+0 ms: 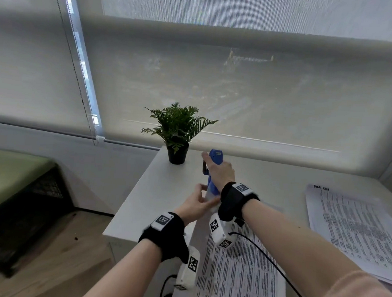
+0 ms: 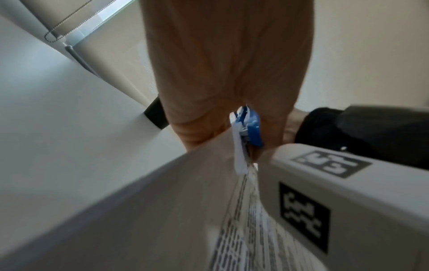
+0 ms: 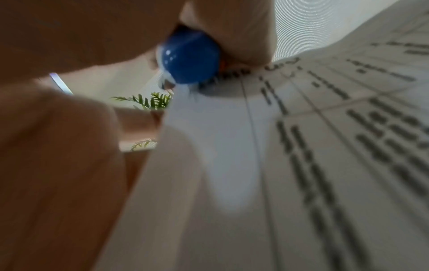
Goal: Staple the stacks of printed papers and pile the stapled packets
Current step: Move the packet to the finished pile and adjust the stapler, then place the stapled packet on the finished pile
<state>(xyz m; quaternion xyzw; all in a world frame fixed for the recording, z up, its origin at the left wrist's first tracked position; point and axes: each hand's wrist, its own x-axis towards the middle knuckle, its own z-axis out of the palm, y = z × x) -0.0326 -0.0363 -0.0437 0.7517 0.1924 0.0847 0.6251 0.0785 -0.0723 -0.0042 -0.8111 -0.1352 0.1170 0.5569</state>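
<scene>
Two hands meet at the top left corner of a printed stack (image 1: 239, 274) lying on the white table (image 1: 144, 202). The right hand (image 1: 220, 172) is wrapped around a blue stapler (image 1: 212, 170), which sits on that corner on the near side of the plant (image 1: 177, 133). The left hand (image 1: 197, 205) is right at the same corner, just left of the stapler, thumb on top of the sheet; head view can't show me what the fingers do underneath.

The left wrist cam fills that in a bit: fingers (image 2: 199, 126) go under the corner and the paper edge is lifted off the table, with the stapler's blue and white end (image 2: 248, 128) sitting at the edge. So the left hand pinches the corner. Blurry though.

The right wrist cam only gives the rounded blue butt of the stapler (image 3: 190, 60) clamped in the palm, resting on the printed sheet (image 3: 325, 146), fern leaves poking out behind. You can't see from it whether the stapler is pressed down.

Only the head view catches the second stack (image 1: 356, 231), well to the right of the plant, near the table's right edge, untouched by either hand.
</scene>
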